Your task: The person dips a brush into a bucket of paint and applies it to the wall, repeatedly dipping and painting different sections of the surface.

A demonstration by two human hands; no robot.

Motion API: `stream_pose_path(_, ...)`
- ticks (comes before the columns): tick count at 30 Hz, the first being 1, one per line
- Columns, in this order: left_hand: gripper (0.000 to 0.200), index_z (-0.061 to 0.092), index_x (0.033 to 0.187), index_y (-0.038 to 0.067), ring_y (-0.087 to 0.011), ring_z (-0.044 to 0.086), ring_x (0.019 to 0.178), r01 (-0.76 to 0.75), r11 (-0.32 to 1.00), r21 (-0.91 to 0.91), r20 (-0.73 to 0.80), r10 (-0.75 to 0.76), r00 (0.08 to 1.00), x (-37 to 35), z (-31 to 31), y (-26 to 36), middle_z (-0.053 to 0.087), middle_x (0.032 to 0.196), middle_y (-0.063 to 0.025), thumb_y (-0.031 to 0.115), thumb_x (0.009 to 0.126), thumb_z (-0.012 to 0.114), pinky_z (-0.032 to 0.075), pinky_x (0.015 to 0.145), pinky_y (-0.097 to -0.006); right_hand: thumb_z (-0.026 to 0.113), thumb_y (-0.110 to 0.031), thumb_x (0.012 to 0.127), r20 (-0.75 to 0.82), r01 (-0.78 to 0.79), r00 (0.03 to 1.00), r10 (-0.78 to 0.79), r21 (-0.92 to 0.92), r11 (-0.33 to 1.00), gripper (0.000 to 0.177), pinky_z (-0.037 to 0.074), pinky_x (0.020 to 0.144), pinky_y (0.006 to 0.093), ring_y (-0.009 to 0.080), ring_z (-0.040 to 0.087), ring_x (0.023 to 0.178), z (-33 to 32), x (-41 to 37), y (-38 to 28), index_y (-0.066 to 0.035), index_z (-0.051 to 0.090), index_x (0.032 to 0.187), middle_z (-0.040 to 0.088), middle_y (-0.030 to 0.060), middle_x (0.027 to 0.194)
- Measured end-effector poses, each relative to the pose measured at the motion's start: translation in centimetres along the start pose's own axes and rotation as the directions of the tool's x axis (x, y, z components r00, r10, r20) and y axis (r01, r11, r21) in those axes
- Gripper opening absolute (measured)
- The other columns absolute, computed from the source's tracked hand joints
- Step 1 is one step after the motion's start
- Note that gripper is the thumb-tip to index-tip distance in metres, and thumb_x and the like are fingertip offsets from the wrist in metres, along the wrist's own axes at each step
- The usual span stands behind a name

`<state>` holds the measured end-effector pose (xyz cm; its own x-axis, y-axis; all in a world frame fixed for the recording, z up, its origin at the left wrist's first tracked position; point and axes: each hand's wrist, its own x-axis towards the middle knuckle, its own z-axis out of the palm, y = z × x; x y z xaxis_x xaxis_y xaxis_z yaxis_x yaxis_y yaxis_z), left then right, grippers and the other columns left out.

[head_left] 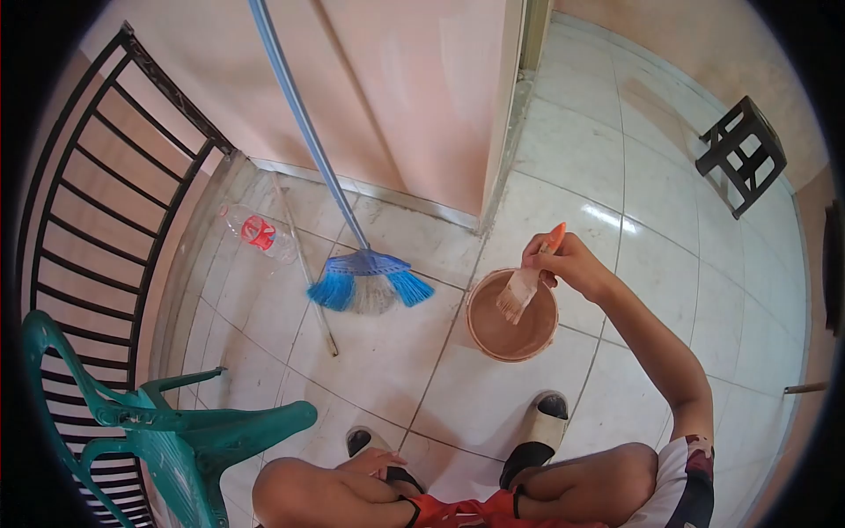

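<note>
My right hand [568,261] is closed round the orange-tipped handle of a paintbrush [519,295]. The bristles point down over the mouth of a bucket [473,330] and are coated in pinkish paint. Inside the bucket, the same pinkish-brown colour covers the walls and bottom. It stands on the tiled floor in front of my feet. Low in the view, my left hand [377,462] rests by my left knee and shin, its fingers stretched out and holding nothing.
A blue broom [361,264] leans on the pink wall [414,88]. Left of it lie a thin stick [304,264] and a plastic bottle [260,233]. A green chair [176,431] stands by the black railing [106,220]. At far right is a dark stool [746,154].
</note>
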<state>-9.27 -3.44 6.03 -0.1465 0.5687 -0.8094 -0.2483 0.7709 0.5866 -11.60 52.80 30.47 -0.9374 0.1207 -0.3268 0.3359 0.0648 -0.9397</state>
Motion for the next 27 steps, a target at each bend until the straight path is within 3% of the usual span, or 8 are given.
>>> stream_pose_path(3,0.041,0.067,0.123,0.004,-0.0104,0.061,0.073,-0.042,0.987,0.154,0.052,0.034,0.998,1.6,-2.4,1.7,0.070,0.091,-0.0063,0.037,0.104,0.051,0.050,0.065,-0.0269,0.060,-0.015,0.094,-0.029,0.012,1.000,-0.012,0.030,0.999,0.020,0.048,0.060,0.0245,0.0118,0.060,0.063,0.0,-0.4,0.1,0.002,0.070,0.096,0.067,0.0063,0.080)
stream_pose_path(5,0.025,0.063,0.123,0.004,-0.0131,0.062,0.096,-0.288,0.932,0.219,-0.094,0.314,0.945,6.3,-5.7,2.6,0.066,0.115,-0.0049,0.015,0.102,0.055,0.052,0.085,-0.0313,0.059,-0.016,0.096,-0.040,-0.010,0.999,0.011,0.016,1.000,0.024,0.053,0.063,0.0263,0.0135,0.065,0.067,0.4,-1.0,-0.5,0.003,0.071,0.103,0.069,0.0075,0.081)
stream_pose_path(7,0.022,0.063,0.120,0.003,-0.0140,0.060,0.103,-0.487,0.840,0.239,-0.199,0.534,0.822,3.9,-9.2,11.6,0.065,0.116,-0.0059,0.008,0.101,0.053,0.049,0.093,-0.0303,0.058,-0.018,0.098,-0.041,-0.007,0.999,0.007,0.010,1.000,0.028,0.055,0.068,0.0279,0.0153,0.069,0.073,0.6,-1.7,-1.5,0.003,0.071,0.110,0.070,0.0084,0.081)
stream_pose_path(11,0.025,0.062,0.125,0.008,-0.0150,0.060,0.101,-0.523,0.836,0.164,-0.349,0.545,0.762,-2.3,-13.5,21.8,0.066,0.107,-0.0051,0.015,0.103,0.055,0.046,0.094,-0.0291,0.057,-0.020,0.099,-0.158,0.202,0.969,-0.189,0.071,0.977,0.028,0.054,0.069,0.0291,0.0154,0.067,0.076,0.6,-3.4,-4.9,0.003,0.069,0.109,0.069,0.0091,0.089)
stream_pose_path(14,0.025,0.062,0.125,0.007,-0.0150,0.060,0.101,-0.557,0.827,0.073,-0.465,0.522,0.714,-6.5,-15.2,24.9,0.066,0.107,-0.0056,0.018,0.103,0.054,0.046,0.094,-0.0296,0.057,-0.021,0.099,-0.407,0.513,0.834,-0.373,0.322,0.796,0.027,0.051,0.063,0.0283,0.0140,0.062,0.070,-0.5,-3.7,-6.3,0.002,0.068,0.106,0.067,0.0079,0.086)
stream_pose_path(17,0.027,0.062,0.125,0.005,-0.0144,0.060,0.101,-0.542,0.825,0.162,-0.490,0.544,0.681,-9.5,-15.3,25.2,0.066,0.108,-0.0055,0.019,0.104,0.054,0.047,0.092,-0.0306,0.058,-0.023,0.099,-0.457,0.524,0.809,-0.369,0.280,0.804,0.027,0.047,0.058,0.0266,0.0119,0.058,0.066,-0.7,-2.8,-5.9,0.002,0.067,0.105,0.065,0.0066,0.083)
stream_pose_path(24,0.028,0.064,0.122,0.002,-0.0207,0.064,0.098,-0.412,0.817,0.404,-0.494,0.574,0.653,-22.0,-10.8,27.6,0.068,0.107,-0.0089,0.017,0.100,0.058,0.049,0.088,-0.0345,0.061,-0.019,0.098,-0.147,0.155,0.980,-0.136,0.125,0.980,0.028,0.050,0.060,0.0291,0.0143,0.062,0.074,2.3,0.7,-2.2,0.004,0.066,0.113,0.067,0.0083,0.090)
stream_pose_path(27,0.024,0.069,0.113,0.003,-0.0262,0.065,0.091,-0.050,0.482,0.874,-0.431,0.820,0.376,-28.9,-8.4,27.8,0.069,0.098,-0.0114,0.017,0.096,0.059,0.048,0.083,-0.0403,0.060,-0.019,0.098,-0.091,0.114,0.991,-0.103,0.135,0.984,0.029,0.052,0.061,0.0297,0.0155,0.064,0.076,3.2,2.4,-1.8,0.004,0.066,0.115,0.069,0.0095,0.094)
